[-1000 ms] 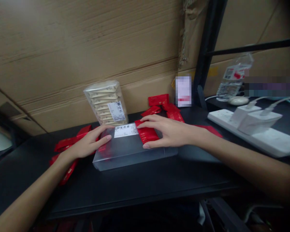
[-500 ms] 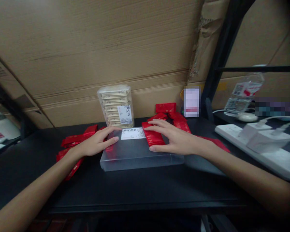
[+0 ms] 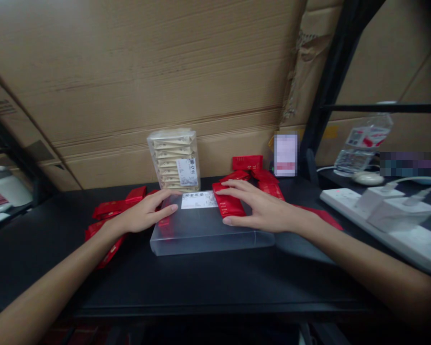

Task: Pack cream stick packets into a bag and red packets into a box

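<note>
A clear plastic box lies flat on the black table, a white printed label on its upper face. My left hand rests at the box's left edge, fingers stretched and thumb apart, holding nothing. On the right part of the box, my right hand holds a red packet, fingers across its far end and thumb at its near end. Several red packets lie beside my left forearm. More red packets are heaped behind my right hand, and another red packet lies by the right wrist.
Behind the flat box stands a clear box of cream packets, near the cardboard wall. A white power strip with plugged-in chargers lies at right, near a water bottle. At left is a white bottle.
Both hands, the red packet and the box keep their places relative to each other. The whole view has shifted only slightly.
</note>
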A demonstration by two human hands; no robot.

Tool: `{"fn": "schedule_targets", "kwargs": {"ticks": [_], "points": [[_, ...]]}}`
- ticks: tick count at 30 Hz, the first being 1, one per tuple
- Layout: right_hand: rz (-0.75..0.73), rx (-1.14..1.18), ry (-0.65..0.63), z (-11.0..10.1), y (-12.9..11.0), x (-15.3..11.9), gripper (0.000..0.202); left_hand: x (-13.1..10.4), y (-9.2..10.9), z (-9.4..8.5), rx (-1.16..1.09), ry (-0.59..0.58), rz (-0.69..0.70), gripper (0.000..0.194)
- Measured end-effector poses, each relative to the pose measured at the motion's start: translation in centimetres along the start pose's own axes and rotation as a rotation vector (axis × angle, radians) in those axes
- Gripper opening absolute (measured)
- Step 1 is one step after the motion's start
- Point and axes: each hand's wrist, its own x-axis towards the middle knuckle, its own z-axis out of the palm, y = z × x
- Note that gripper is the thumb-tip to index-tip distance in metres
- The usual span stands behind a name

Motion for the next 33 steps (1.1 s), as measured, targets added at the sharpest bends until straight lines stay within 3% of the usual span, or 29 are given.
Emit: {"fn": "schedule_targets", "kwargs": {"ticks": [33], "points": [[-0.008,-0.033,-0.009,-0.2,0.4,0.0,0.076,0.5,0.9,-0.2,0.008,-0.015,-0.013,0.047]]}}
